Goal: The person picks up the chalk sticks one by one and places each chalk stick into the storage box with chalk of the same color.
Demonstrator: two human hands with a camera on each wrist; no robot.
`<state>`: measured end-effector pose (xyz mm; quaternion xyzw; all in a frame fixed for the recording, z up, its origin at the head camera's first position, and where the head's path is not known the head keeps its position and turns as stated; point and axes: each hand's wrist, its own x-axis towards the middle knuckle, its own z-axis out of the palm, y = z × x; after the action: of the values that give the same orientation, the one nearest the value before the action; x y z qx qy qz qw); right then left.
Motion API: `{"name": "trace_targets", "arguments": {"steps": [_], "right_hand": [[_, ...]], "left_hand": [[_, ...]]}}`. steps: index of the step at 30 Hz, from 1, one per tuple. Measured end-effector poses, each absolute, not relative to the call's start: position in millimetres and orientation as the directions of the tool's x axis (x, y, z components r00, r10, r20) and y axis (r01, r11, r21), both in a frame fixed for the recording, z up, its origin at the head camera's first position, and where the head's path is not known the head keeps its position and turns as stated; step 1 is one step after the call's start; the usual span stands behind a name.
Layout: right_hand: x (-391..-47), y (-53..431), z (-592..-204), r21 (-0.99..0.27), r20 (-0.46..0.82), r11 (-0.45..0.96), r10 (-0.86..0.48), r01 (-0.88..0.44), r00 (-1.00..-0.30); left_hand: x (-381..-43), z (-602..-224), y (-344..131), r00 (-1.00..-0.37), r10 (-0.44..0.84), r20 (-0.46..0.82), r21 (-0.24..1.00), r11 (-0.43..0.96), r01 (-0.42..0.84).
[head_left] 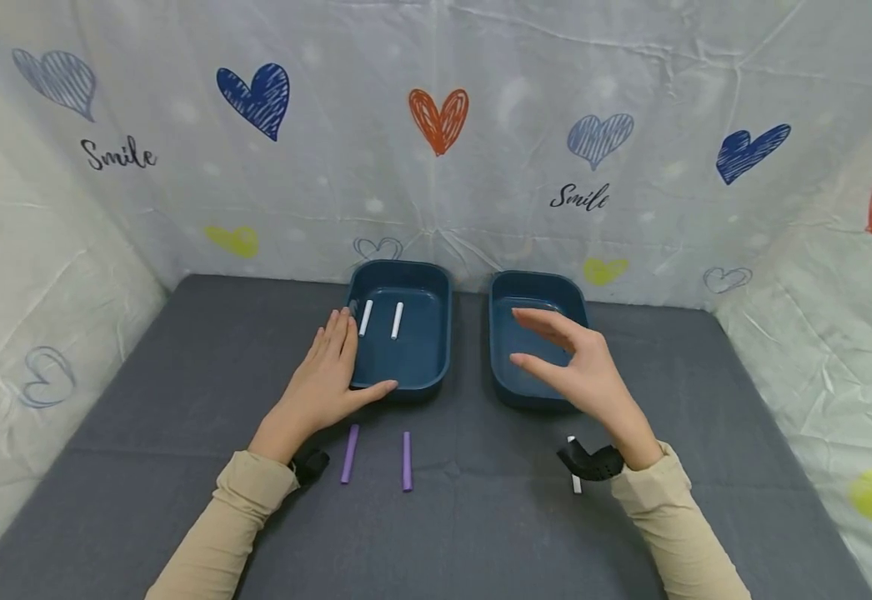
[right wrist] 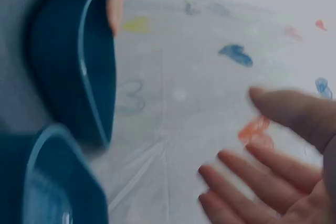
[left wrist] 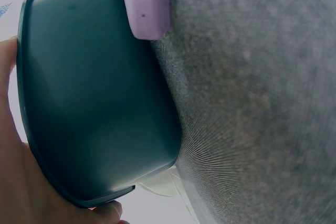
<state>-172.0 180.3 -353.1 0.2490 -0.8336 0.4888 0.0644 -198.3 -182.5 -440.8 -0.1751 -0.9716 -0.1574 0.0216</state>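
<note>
My left hand (head_left: 316,387) rests on the left blue bin (head_left: 398,390), straight fingers along its left rim and thumb stretched over the near rim. Two white chalk sticks (head_left: 397,320) lie inside that bin. Over the right blue bin (head_left: 511,392) hovers my right hand (head_left: 578,358), holding nothing, with thumb and fingers spread apart. It hides part of that bin's inside. Two purple chalk sticks (head_left: 407,461) lie on the table before the left bin; one end shows large in the left wrist view (left wrist: 147,9). A white stick (head_left: 576,484) lies partly hidden under the right wrist's black strap.
Both bins stand side by side on the dark grey cloth (head_left: 473,533), with a narrow gap between them. A white curtain (head_left: 511,50) printed with hearts and "Smile" rises directly behind them and along both sides.
</note>
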Motion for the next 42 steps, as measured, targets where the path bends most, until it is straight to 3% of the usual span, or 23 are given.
{"name": "trace_targets", "arguments": {"steps": [6, 14, 21, 29, 34, 42], "right_hand": [[-159, 206, -366, -0.791, 0.444, 0.287, -0.336, -0.540, -0.830], [-143, 234, -391, -0.837, 0.455, 0.198, -0.266, -0.510, -0.850], [-129, 259, -423, -0.929, 0.307, 0.147, -0.211, -0.341, -0.928], [-128, 276, -456, -0.977, 0.132, 0.132, -0.242, -0.167, -0.961], [-132, 284, -474, -0.971, 0.039, 0.210, -0.323, -0.112, -0.945], [-136, 293, -483, -0.913, 0.026, 0.330, -0.541, -0.241, -0.841]], "left_hand": [[-198, -440, -182, -0.937, 0.335, 0.093, 0.297, 0.889, 0.348], [-198, -441, -182, -0.941, 0.328, 0.080, 0.289, 0.896, 0.337], [-197, -441, -182, -0.941, 0.329, 0.075, 0.295, 0.894, 0.336], [-197, -440, -182, -0.941, 0.329, 0.085, 0.296, 0.893, 0.339], [-197, -442, -182, -0.940, 0.330, 0.087, 0.295, 0.893, 0.341], [-197, -443, -183, -0.939, 0.328, 0.105, 0.286, 0.894, 0.345]]}}
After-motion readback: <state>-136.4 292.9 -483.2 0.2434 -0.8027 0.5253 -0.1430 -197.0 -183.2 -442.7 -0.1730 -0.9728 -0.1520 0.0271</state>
